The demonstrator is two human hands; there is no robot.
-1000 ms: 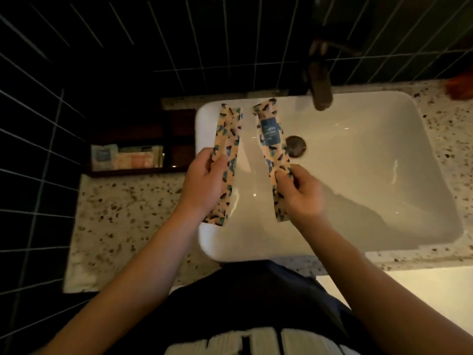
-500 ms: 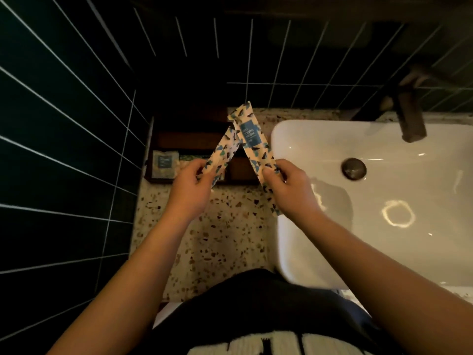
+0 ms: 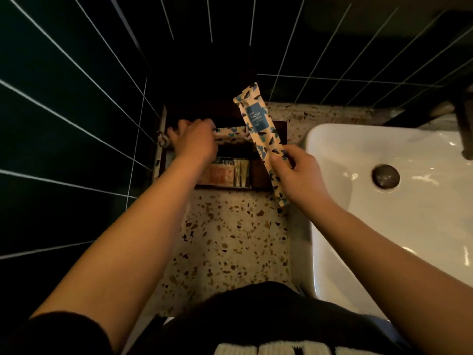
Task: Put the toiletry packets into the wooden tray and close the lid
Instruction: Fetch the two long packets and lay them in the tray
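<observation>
The dark wooden tray (image 3: 261,175) sits on the terrazzo counter against the tiled wall, its lid raised at the back and lost in shadow. My left hand (image 3: 193,139) holds a long patterned packet (image 3: 230,133) lying crosswise over the tray's back part. My right hand (image 3: 294,170) grips a second patterned toothbrush packet (image 3: 258,129) near its lower end and keeps it tilted above the tray's right side. Several small packets (image 3: 227,171) lie in the tray's front compartment.
A white sink (image 3: 384,226) with a round drain (image 3: 385,176) fills the right side, and a dark faucet (image 3: 464,124) stands at its back. Speckled terrazzo counter (image 3: 230,239) stretches between the tray and my body. Dark tiled walls close off the left and back.
Both hands have carried the two long packets leftward from over the sink to the tray. The left packet has turned from upright to lying crosswise over the tray.
</observation>
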